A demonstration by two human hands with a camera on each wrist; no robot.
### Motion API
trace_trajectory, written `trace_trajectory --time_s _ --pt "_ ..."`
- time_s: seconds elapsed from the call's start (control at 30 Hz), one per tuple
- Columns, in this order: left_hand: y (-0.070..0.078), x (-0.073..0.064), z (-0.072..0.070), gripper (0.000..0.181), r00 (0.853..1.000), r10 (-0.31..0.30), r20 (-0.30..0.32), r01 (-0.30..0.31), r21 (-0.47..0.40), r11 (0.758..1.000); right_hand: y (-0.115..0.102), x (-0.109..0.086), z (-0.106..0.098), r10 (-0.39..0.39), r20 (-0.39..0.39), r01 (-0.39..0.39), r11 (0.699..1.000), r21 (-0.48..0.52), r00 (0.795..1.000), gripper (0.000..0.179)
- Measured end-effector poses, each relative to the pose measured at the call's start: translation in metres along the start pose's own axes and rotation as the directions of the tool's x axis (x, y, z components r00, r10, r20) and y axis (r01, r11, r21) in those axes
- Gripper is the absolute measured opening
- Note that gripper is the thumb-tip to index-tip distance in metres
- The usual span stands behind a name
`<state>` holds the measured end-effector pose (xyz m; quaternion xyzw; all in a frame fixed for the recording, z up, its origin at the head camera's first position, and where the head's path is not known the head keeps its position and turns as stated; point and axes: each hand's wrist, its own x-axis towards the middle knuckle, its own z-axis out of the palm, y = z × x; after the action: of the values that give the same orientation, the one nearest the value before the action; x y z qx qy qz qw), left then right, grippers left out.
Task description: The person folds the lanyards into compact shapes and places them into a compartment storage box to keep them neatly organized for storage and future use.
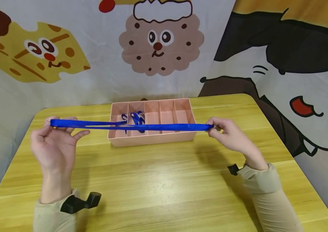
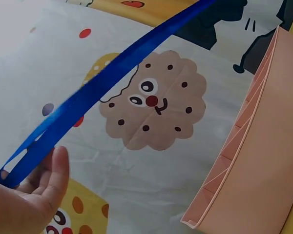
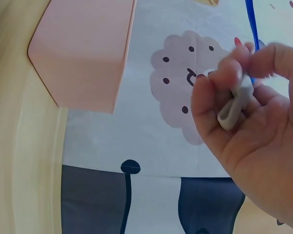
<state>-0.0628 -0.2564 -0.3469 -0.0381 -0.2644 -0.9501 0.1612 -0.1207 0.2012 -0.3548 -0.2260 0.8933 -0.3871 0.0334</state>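
A blue lanyard (image 1: pixel 169 127) is stretched nearly level between both hands, passing over the front of the pink box in the head view. My left hand (image 1: pixel 56 145), palm turned up, holds its looped end, with fingers partly behind the strap. At the other end, my right hand (image 1: pixel 227 133) pinches the lanyard between thumb and fingers. In the right wrist view, a pale grey clip (image 3: pixel 230 112) sticks out under those fingers. More blue lanyards (image 1: pixel 137 118) lie bunched in the two left compartments of the pink box (image 1: pixel 152 140).
The pink divided box stands near the back of the wooden table (image 1: pixel 152 180). Behind the table hangs a cloth printed with cartoon figures (image 1: pixel 161 42). Black wrist mounts (image 1: pixel 80 203) sit on both beige sleeves (image 1: pixel 262 183).
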Motion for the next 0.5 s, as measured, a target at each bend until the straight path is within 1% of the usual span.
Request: trace_trajectory --time_s 0.07,0.1,0.13,0.17,0.23,0.27,0.3,0.33,0.37,0.43,0.5 --pt "0.000 -0.001 -0.001 0.027 1.000 -0.021 0.021 0.020 0.056 0.998 -0.002 0.000 -0.002 0.007 -0.016 -0.007 1.000 0.003 1.000 0.017" --pt "-0.001 -0.001 0.000 0.026 1.000 -0.019 0.025 0.017 0.104 0.994 -0.002 0.000 -0.003 0.009 -0.020 -0.009 1.000 0.003 1.000 0.017" --pt "-0.001 -0.001 0.000 0.027 1.000 -0.013 0.021 0.009 0.168 0.986 -0.003 -0.001 -0.004 0.004 -0.022 -0.004 1.000 -0.001 1.000 0.017" --pt "-0.001 -0.001 0.001 0.027 1.000 -0.005 0.012 0.002 0.236 0.972 -0.003 -0.001 -0.005 0.000 -0.021 0.000 1.000 0.000 1.000 0.016" --pt "-0.001 -0.001 0.001 0.019 1.000 0.008 -0.002 -0.006 0.364 0.931 -0.004 -0.003 -0.007 -0.012 -0.021 0.012 1.000 0.010 1.000 0.014" --pt "0.000 -0.002 0.000 0.014 1.000 0.008 0.000 -0.007 0.401 0.916 -0.004 -0.004 -0.008 -0.016 -0.027 0.016 1.000 0.017 1.000 0.013" --pt "0.001 -0.002 -0.002 0.012 1.000 0.009 0.000 -0.008 0.451 0.892 -0.004 -0.004 -0.009 -0.021 -0.034 0.022 0.999 0.026 0.999 0.012" --pt "0.002 -0.003 -0.004 0.011 1.000 0.000 0.006 -0.003 0.485 0.874 -0.004 -0.005 -0.011 -0.024 -0.044 0.025 0.999 0.033 0.999 0.012" --pt "0.003 -0.003 -0.007 0.008 1.000 -0.012 0.022 -0.001 0.514 0.858 -0.004 -0.005 -0.012 -0.022 -0.058 0.025 0.999 0.045 0.998 0.013" --pt "0.006 -0.004 -0.016 0.006 0.997 -0.043 0.066 -0.001 0.556 0.832 -0.006 -0.005 -0.015 -0.015 -0.094 0.020 0.998 0.052 0.995 0.014" --pt "0.009 -0.005 -0.026 0.014 0.988 -0.093 0.119 0.002 0.606 0.795 -0.010 -0.005 -0.019 -0.016 -0.133 0.023 0.999 0.049 0.991 0.014"
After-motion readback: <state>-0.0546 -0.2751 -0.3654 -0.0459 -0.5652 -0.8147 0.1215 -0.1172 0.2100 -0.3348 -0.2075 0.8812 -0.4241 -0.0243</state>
